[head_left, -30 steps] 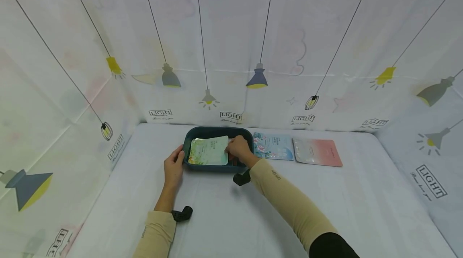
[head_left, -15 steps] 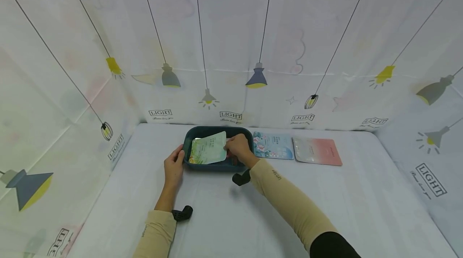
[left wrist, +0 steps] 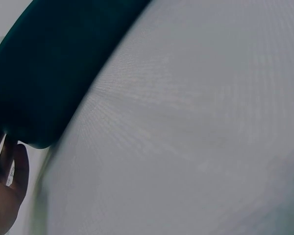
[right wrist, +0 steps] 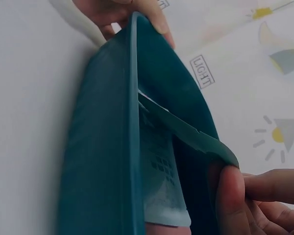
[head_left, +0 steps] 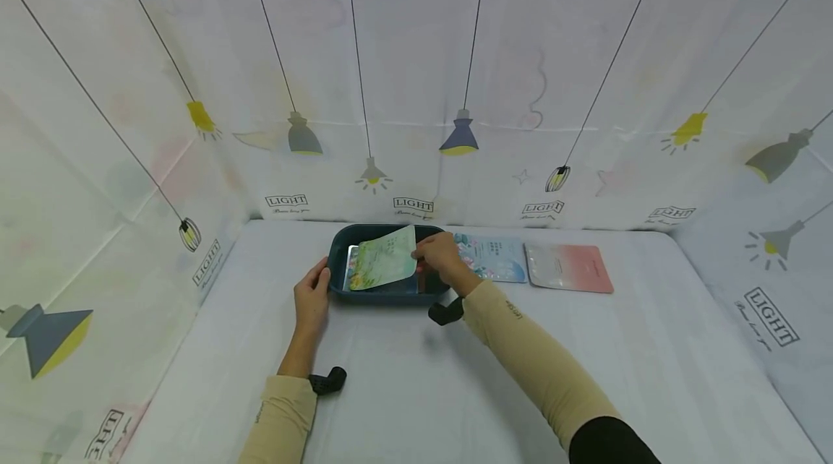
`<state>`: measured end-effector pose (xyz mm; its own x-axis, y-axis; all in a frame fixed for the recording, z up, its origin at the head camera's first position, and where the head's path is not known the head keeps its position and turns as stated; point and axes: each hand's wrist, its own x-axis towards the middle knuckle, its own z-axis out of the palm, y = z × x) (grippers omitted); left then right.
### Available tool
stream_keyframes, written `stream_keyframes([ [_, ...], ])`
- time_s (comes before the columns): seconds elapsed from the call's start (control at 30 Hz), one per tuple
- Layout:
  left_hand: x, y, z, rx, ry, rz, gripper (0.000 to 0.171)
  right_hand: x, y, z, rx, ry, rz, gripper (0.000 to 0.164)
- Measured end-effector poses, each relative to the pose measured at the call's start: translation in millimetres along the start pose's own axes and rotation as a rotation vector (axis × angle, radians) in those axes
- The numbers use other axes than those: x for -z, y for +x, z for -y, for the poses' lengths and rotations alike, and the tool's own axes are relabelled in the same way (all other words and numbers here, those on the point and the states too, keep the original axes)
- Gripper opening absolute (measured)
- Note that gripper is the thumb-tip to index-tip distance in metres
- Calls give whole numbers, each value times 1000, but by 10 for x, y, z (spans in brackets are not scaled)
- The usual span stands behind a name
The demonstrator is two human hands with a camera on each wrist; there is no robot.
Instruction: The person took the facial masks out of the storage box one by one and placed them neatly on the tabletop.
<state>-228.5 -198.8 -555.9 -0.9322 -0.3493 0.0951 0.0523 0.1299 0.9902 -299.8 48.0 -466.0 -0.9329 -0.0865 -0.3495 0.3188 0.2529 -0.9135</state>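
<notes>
A dark teal tray (head_left: 335,272) stands near the back of the table. My left hand (head_left: 313,298) holds its left end, with thumb and fingers round the corner. My right hand (head_left: 445,256) pinches the right edge of a green sheet mask packet (head_left: 384,258). That edge is lifted, while the packet's left side is low in the tray. In the right wrist view, another packet (right wrist: 161,181) lies beneath it, with a pinkish edge showing below. A blue floral packet (head_left: 491,259) lies right of the tray, partly behind my right hand. Beyond it lies a pink and silver packet (head_left: 569,269).
A white-covered table (head_left: 390,377) extends in front of the tray and to both sides. Close behind the tray hangs a white curtain (head_left: 586,88) printed with lamps. Black wrist cameras (head_left: 328,381) sit on both wrists.
My right hand has raised the green packet's right edge and shifted slightly right and up, tilting the packet and exposing more of what lies under it. My left hand stays at the tray's end.
</notes>
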Motion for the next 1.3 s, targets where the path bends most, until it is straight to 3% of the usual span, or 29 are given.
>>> stream_keyframes([
  [0.73,-17,-20,-39,13,-15,0,39,561,-80,25,-17,19,3,30],
  [0.8,-2,-43,-119,27,-24,17,39,614,-89,20,-19,20,3,32],
  [1.13,-1,-19,-40,24,2,7,39,856,-255,11,5,50,-3,36],
  [1.3,29,-44,-142,61,-33,45,39,998,-358,-6,23,49,-9,37],
])
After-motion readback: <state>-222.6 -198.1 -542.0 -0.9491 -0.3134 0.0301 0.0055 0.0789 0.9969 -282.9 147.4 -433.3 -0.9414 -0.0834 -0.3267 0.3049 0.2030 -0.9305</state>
